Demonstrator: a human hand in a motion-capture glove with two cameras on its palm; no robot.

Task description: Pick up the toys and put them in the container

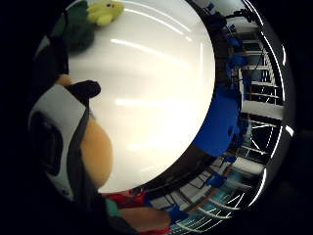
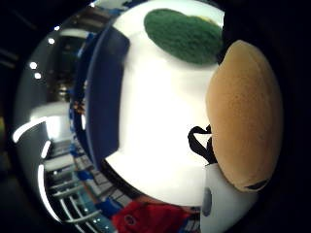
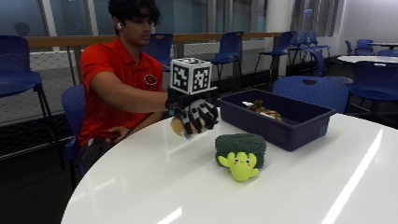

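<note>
Right hand (image 3: 194, 116) off the surface (image 3: 187, 196), grip curled round a tan plush toy (image 3: 180, 127), near the blue container (image 3: 280, 121). 1 broccoli toy (image 3: 240, 153) sits on the surface beside the container. Risk: toy slips short of the rim, or clips it.

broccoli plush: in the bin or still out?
Out. The broccoli plush lies on the white table, beside the blue bin, not in it.

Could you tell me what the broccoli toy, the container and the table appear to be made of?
Broccoli toy: soft plush, judging by its fuzzy, matte green and yellow surface. Container: probably moulded plastic, dark blue, smooth, with a rolled rim. Table: a hard, glossy white top, perhaps laminate; it mirrors the ceiling lights in streaks.
</note>
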